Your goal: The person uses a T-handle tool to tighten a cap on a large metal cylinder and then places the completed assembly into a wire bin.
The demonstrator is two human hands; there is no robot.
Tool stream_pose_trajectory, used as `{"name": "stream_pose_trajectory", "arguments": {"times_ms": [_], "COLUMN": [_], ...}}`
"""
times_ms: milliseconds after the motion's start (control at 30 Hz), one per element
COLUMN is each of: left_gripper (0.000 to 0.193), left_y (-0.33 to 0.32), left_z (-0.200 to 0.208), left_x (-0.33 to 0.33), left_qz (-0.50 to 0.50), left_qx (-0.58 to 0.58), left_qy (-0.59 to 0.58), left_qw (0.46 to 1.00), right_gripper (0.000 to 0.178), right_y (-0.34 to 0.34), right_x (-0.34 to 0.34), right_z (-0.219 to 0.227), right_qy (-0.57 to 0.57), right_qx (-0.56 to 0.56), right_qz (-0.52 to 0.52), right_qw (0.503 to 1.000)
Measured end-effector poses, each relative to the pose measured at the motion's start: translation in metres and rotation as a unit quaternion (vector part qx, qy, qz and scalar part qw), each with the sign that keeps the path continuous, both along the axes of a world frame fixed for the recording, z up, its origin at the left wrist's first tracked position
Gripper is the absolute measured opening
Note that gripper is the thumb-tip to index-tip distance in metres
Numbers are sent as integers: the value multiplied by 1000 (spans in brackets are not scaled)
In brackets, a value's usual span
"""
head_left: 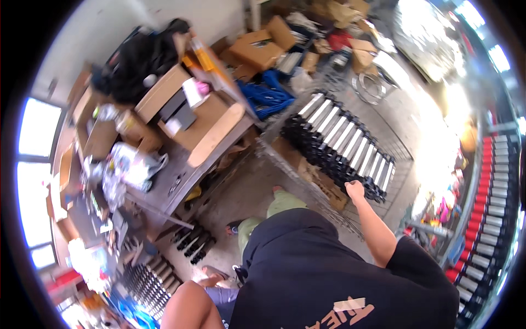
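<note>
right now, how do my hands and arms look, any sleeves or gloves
Your right hand wears no visible glove. Your right forearm is bare, with a short black T-shirt sleeve higher up the arm. Your left hand can't be made out clearly.

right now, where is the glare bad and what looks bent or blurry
In the head view, the windows at left are blown out white; same view, glare washes out the area right of the silver-and-black bars; head view again, the red-and-silver row curves along the right rim, and the blue clutter at lower left looks soft.
</note>
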State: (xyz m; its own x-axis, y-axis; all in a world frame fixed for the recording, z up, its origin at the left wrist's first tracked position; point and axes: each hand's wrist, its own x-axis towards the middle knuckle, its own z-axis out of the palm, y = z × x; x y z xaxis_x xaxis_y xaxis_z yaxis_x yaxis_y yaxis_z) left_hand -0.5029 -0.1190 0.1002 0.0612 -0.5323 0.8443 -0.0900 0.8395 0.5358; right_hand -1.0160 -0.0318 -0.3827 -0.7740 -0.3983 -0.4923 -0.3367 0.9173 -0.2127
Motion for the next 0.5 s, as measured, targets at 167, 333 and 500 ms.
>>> {"name": "stream_pose_trajectory", "arguments": {"times_ms": [167,333,500], "left_gripper": [20,19,18], "left_y": [66,131,184], "left_z": [1,-11,-43], "left_x": [67,142,242], "left_qz": [155,295,429], "left_qx": [-1,-13,-34], "left_qy": [-13,-10,11], "left_qw": [988,955,903], "right_gripper": [39,41,34], "right_y": [-93,-170,-183], "right_x": [101,274,470], "right_z": [12,4,13], "right_qy": [-31,-95,-152], "right_qx": [-73,-112,-116], "right_qz": [202,426,590], "right_qw": [976,893,785]}}
